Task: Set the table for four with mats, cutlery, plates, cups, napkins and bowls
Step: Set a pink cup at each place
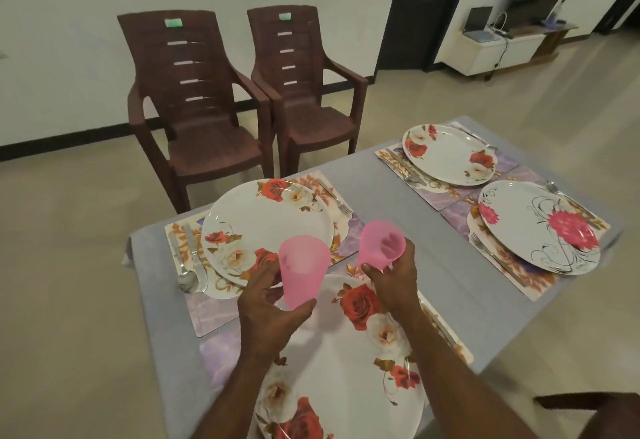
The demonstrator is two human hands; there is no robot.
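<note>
I count four plates on the table point(391, 175), each on its own mat: a rose plate at far left point(266, 227), a rose plate nearest me point(349, 362), a rose plate at far right point(448, 154) and a pink-flower plate point(538, 227) beside that one. Two pink cups are in view, one per hand. Two brown chairs point(242, 92) stand side by side beyond the table.

The nearest plate runs off the bottom edge and my forearms cover part of it, so its mat point(214, 355) shows only as a purple strip at its left. Cutlery is harder to count (it is thin and blurred): I make out a spoon point(188, 279) and a knife left of the far-left plate, a fork point(341, 206) to its right, and pieces flanking both right-hand plates. Whatever lies along the right side of the nearest plate I cannot identify.

My left hand point(273, 303) grips the left cup point(302, 270) near its base, thumb on one side and fingers curled round the other; the cup is upright, held above the gap between the far-left plate and the nearest one. My right hand point(391, 279) grips the right cup point(381, 243) from below, fingers closed round its narrow end, with the mouth tilted up and away from me, above the far edge of the nearest plate. The two cups are near each other but apart.
</note>
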